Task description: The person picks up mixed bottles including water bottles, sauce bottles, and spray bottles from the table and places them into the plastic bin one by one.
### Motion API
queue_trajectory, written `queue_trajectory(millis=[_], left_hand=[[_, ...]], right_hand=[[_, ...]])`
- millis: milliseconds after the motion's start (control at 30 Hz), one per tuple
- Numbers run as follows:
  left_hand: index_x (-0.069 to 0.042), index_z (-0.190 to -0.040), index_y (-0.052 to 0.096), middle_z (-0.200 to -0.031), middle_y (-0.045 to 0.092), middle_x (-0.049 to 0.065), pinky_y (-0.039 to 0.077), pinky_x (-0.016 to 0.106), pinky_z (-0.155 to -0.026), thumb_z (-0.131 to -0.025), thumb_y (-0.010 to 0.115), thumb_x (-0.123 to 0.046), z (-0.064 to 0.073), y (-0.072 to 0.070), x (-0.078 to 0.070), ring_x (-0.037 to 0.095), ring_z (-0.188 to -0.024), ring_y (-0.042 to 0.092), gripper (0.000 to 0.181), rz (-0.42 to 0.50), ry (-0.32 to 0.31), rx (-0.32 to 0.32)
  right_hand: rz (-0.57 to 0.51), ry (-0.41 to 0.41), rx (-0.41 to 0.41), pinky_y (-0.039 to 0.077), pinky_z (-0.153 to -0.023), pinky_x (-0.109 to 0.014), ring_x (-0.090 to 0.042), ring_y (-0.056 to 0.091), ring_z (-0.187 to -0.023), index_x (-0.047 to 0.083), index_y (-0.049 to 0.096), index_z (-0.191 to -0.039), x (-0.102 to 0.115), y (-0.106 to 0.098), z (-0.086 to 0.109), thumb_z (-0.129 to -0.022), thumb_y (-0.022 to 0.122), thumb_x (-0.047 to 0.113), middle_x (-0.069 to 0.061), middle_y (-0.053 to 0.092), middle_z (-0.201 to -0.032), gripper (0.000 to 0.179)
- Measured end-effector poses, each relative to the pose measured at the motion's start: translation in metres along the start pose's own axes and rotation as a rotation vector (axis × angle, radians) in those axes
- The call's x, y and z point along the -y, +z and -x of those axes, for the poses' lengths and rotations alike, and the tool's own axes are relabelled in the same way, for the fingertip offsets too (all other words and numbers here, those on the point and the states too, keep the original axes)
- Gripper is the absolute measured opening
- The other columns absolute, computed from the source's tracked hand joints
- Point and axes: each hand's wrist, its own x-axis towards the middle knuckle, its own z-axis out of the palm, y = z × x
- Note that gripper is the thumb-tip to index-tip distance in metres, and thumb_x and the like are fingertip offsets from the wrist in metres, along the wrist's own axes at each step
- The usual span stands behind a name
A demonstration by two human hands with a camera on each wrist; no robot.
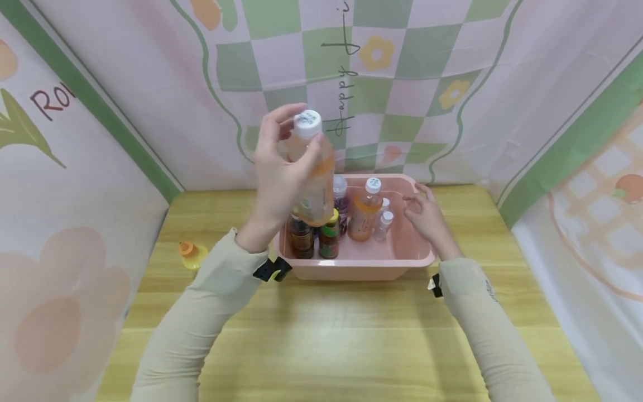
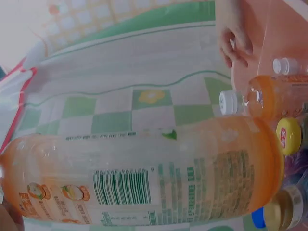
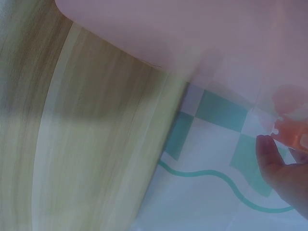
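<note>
My left hand (image 1: 281, 162) grips the neck and shoulder of a large clear bottle of orange drink (image 1: 316, 192) with a white cap. It hangs over the left part of a pink basin (image 1: 346, 272); the left wrist view shows its printed label and barcode. My right hand (image 1: 426, 218) is at the basin's right rim, fingers bent loosely with nothing visible in them. In the right wrist view an orange shape (image 3: 292, 132) shows beyond those fingertips. Inside the basin stands another orange drink bottle (image 1: 365, 218), right of a yellow-capped jar (image 1: 329, 237).
The basin also holds a dark jar (image 1: 302, 240), a purple bottle (image 1: 341, 204) and small clear white-capped bottles (image 1: 383, 226). A small yellow bottle with an orange cap (image 1: 191, 254) is on the wooden table (image 1: 341, 329), left of the basin. Printed cloth (image 1: 281, 67) hangs behind.
</note>
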Motion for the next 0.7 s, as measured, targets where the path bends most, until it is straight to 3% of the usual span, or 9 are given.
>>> queue_trajectory(millis=[333, 533, 700], left_hand=[[0.003, -0.122, 0.053, -0.122, 0.055, 0.017, 0.045, 0.03, -0.095, -0.085, 0.065, -0.004, 0.018, 0.023, 0.002, 0.025, -0.106, 0.053, 0.04, -0.008, -0.013, 0.222], [0.004, -0.122, 0.053, -0.123, 0.054, 0.018, 0.045, 0.023, -0.094, -0.086, 0.063, -0.003, 0.03, 0.033, 0.009, 0.026, -0.107, 0.053, 0.038, -0.013, -0.049, 0.3], [0.003, -0.122, 0.053, -0.123, 0.054, 0.017, 0.046, 0.024, -0.096, -0.087, 0.063, -0.005, 0.036, 0.04, 0.014, 0.025, -0.109, 0.053, 0.038, -0.028, -0.062, 0.354]], right_hand=[[-0.012, 0.008, 0.007, 0.016, -0.114, -0.068, -0.053, 0.015, -0.142, -0.009, 0.051, -0.125, 0.003, 0.0, 0.001, -0.089, 0.054, 0.005, -0.021, 0.012, -0.158, 0.039], [-0.009, 0.009, 0.002, 0.016, -0.114, -0.068, -0.052, 0.015, -0.142, -0.009, 0.051, -0.125, 0.002, -0.001, 0.001, -0.089, 0.054, 0.005, -0.022, 0.013, -0.158, 0.039], [-0.006, 0.015, 0.007, 0.016, -0.114, -0.068, -0.052, 0.014, -0.142, -0.008, 0.051, -0.126, 0.002, -0.001, 0.001, -0.089, 0.054, 0.006, -0.022, 0.013, -0.158, 0.039]])
